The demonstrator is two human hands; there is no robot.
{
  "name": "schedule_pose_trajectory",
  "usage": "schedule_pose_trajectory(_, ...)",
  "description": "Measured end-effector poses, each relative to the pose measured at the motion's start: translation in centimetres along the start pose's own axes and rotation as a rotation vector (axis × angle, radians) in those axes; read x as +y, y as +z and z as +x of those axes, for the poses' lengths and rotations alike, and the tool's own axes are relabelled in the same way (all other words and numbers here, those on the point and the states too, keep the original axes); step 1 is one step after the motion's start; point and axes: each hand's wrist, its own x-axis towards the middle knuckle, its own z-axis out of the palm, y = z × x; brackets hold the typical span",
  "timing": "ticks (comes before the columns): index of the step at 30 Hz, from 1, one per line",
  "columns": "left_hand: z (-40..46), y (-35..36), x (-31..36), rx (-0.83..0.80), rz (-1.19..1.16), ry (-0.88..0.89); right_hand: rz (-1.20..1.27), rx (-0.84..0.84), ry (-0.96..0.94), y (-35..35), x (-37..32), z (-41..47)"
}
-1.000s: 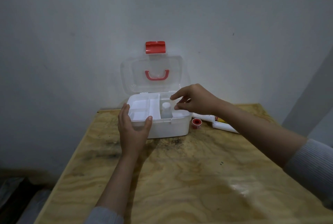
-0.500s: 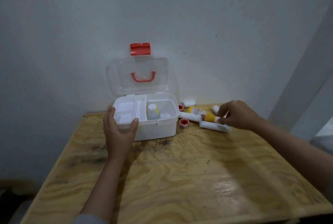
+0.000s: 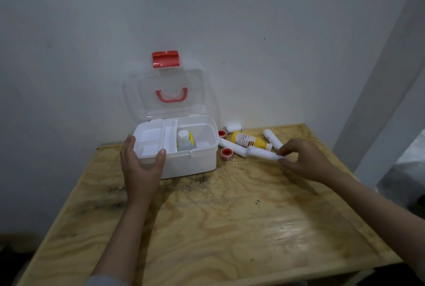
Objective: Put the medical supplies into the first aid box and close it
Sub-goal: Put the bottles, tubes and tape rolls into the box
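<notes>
The white first aid box stands at the back of the table, its clear lid with red handle and red latch leaning open against the wall. A small clear bottle stands inside the right compartment. My left hand grips the box's front left corner. To the right of the box, my right hand pinches one end of a white bandage roll. Around it lie a yellow bottle, two more white rolls and two red tape rolls.
A small white packet lies by the wall behind the supplies. The plywood table has its right edge near a grey wall corner, and the wall stands right behind the box.
My right hand left the box, with the clear bottle standing inside, moved right to the supplies and took hold of a white bandage roll. My left hand stayed on the box.
</notes>
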Motion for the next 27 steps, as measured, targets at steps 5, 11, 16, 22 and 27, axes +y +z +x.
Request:
schedule_pose_trajectory(5, 0.0, 0.0, 0.2, -0.009, 0.000, -0.006, 0.175, 0.332, 0.074, -0.5, 0.8, 1.1)
schedule_pose_trajectory(11, 0.0, -0.1, 0.2, -0.014, 0.006, -0.008, 0.090, 0.407, 0.193, 1.2, 2.6, 3.2)
schedule_pose_trajectory(16, -0.1, -0.2, 0.3, -0.021, 0.009, -0.017, 0.063, 0.232, 0.266, 2.9, 2.8, 3.8)
schedule_pose_trajectory(22, -0.2, -0.1, 0.5, -0.016, 0.010, -0.011, 0.043, 0.176, 0.297, 3.5, 2.3, 2.9)
schedule_pose_trajectory(27, -0.1, -0.1, 0.3, -0.022, 0.006, -0.012, 0.055, 0.214, 0.281, 3.7, 2.1, 2.8)
